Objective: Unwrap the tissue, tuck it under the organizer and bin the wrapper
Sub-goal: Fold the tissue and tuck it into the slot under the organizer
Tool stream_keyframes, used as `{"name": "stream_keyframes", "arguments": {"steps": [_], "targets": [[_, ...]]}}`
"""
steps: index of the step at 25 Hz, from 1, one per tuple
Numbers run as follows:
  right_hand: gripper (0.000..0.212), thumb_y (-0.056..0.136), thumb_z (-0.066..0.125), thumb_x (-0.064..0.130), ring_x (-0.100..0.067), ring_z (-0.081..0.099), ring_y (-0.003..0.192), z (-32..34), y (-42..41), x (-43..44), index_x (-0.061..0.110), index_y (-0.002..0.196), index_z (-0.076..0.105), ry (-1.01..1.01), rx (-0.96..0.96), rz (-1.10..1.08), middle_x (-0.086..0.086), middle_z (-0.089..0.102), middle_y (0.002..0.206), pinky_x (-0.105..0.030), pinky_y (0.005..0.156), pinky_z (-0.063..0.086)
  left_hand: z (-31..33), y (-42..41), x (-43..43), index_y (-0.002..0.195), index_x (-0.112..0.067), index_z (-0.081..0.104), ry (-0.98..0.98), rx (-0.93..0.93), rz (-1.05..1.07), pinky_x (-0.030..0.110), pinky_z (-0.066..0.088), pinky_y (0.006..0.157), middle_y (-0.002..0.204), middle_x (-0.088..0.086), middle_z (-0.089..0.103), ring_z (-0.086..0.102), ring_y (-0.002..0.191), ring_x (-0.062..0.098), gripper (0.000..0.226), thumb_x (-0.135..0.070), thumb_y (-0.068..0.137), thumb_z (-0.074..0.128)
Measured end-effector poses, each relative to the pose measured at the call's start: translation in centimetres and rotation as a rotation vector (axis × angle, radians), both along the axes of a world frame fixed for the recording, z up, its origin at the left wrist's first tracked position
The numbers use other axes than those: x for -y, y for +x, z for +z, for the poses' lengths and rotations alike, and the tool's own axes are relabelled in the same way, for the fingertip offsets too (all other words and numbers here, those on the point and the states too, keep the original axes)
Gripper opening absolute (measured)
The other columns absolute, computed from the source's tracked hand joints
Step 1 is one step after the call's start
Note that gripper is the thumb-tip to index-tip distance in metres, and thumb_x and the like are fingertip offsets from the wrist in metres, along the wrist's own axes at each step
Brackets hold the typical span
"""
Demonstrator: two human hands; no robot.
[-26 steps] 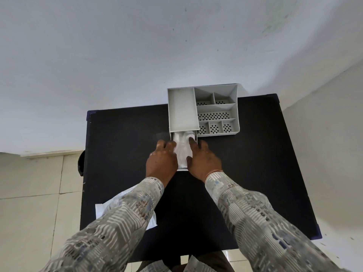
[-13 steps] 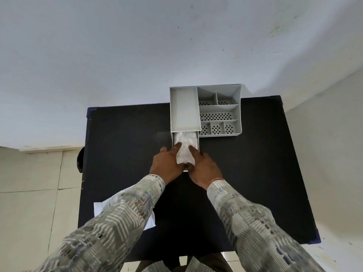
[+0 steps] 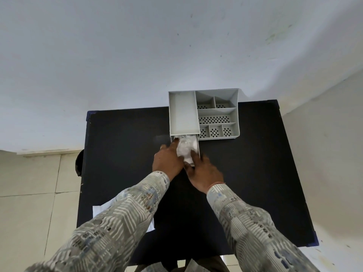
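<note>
A grey plastic organizer (image 3: 216, 112) with several compartments stands at the far edge of the black table (image 3: 121, 154). A drawer (image 3: 198, 152) sticks out from under its left section toward me. White tissue (image 3: 185, 149) lies in the drawer. My left hand (image 3: 167, 160) presses on the tissue's left side, fingers flat. My right hand (image 3: 204, 171) rests at the drawer's near right corner, its fingertips touching the tissue. The clear and white wrapper (image 3: 100, 210) lies at the table's near left, mostly hidden under my left sleeve.
A pale wall rises behind the table. Tiled floor (image 3: 29, 203) shows to the left, with a dark round object (image 3: 78, 163) at the table's left edge. Another pale surface lies to the right.
My left hand has slid forward along the tissue toward the organizer. My right hand has drawn back a little to the drawer's near right corner.
</note>
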State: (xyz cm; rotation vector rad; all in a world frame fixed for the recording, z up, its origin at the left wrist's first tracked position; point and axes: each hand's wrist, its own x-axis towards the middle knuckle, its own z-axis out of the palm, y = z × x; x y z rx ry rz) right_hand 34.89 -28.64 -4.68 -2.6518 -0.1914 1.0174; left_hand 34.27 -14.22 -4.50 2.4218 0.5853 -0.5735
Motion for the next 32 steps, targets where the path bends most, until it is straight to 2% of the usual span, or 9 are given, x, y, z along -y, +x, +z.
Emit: {"name": "stream_keyframes", "arguments": {"steps": [2,5,8,11,13,17,21,29,32], "targets": [[0.064,0.102,0.035,0.062,-0.046,0.053,0.136,0.2,0.8,0.0,0.036,0.159,0.029,0.05,0.015,-0.024,-0.013,0.028,0.169,-0.057,0.108,0.048,0.8,-0.8,0.0,0.153,-0.032,0.042,0.052,0.07,0.013,0.049,0.054,0.096,0.139,0.016,0.056,0.067,0.113,0.047,0.061,-0.037,0.096,0.06],[0.054,0.101,0.047,0.049,-0.044,0.056,0.134,1.2,0.0,0.0,0.033,0.152,0.039,0.075,0.178,-0.047,-0.014,0.019,0.172,-0.055,0.103,0.052,1.3,-2.2,0.0,0.124,-0.025,0.055,0.116,0.237,-0.009,0.044,0.057,0.082,0.132,0.008,0.055,0.072,0.093,0.039,0.031,-0.032,0.094,0.062],[0.055,0.095,0.052,0.045,-0.041,0.044,0.144,1.5,-0.6,-0.5,0.043,0.148,0.038,0.037,0.199,0.032,-0.011,0.003,0.175,-0.062,0.106,0.047,1.3,-2.9,0.1,0.111,-0.022,0.068,0.082,0.296,-0.056,0.044,0.059,0.08,0.131,0.008,0.053,0.072,0.086,0.035,0.019,-0.021,0.092,0.066],[0.064,0.093,0.048,0.055,-0.041,0.028,0.153,0.9,1.1,-0.9,0.053,0.154,0.028,-0.009,-0.006,0.053,-0.005,-0.01,0.176,-0.068,0.116,0.032,1.2,-2.6,0.1,0.128,-0.025,0.072,0.084,0.271,-0.104,0.043,0.06,0.084,0.13,0.011,0.051,0.072,0.092,0.033,0.035,-0.02,0.095,0.066],[0.07,0.091,0.047,0.06,-0.041,0.028,0.154,0.8,2.2,-0.5,0.052,0.157,0.024,0.033,-0.094,0.047,-0.004,-0.011,0.177,-0.066,0.118,0.031,1.2,-2.1,0.0,0.14,-0.025,0.066,0.089,0.252,-0.118,0.042,0.059,0.087,0.127,0.011,0.05,0.071,0.095,0.032,0.044,-0.025,0.096,0.066],[0.084,0.085,0.059,0.049,-0.041,0.042,0.146,1.5,1.4,1.2,0.038,0.16,0.024,-0.015,0.11,0.082,-0.01,0.0,0.176,-0.061,0.113,0.042,1.6,-2.1,-0.5,0.148,-0.027,0.059,0.097,0.238,-0.148,0.042,0.059,0.087,0.126,0.009,0.049,0.07,0.097,0.031,0.059,-0.042,0.092,0.069],[0.099,0.088,0.066,0.038,-0.043,0.052,0.137,0.5,2.1,0.4,0.036,0.166,0.005,-0.216,0.109,0.225,-0.016,0.006,0.175,-0.059,0.107,0.046,1.5,-2.6,-1.2,0.156,-0.034,0.046,0.203,0.055,-0.306,0.045,0.06,0.089,0.134,0.005,0.049,0.068,0.111,0.03,0.08,-0.059,0.084,0.07],[0.093,0.088,0.065,0.031,-0.043,0.054,0.136,-0.5,6.0,-1.0,0.038,0.164,0.011,-0.151,0.005,0.182,-0.014,0.034,0.164,-0.062,0.107,0.046,1.2,0.8,-1.0,0.157,-0.024,0.043,0.231,-0.004,-0.339,0.05,0.06,0.092,0.137,0.013,0.058,0.066,0.118,0.041,0.069,-0.041,0.094,0.063],[0.088,0.087,0.06,0.023,-0.042,0.06,0.129,0.3,5.2,0.0,0.038,0.162,0.018,0.002,0.125,0.134,-0.013,0.04,0.161,-0.057,0.102,0.053,0.7,1.3,-1.4,0.154,-0.023,0.047,0.214,0.003,-0.31,0.051,0.06,0.092,0.133,0.014,0.06,0.067,0.116,0.042,0.062,-0.039,0.095,0.061]]}}
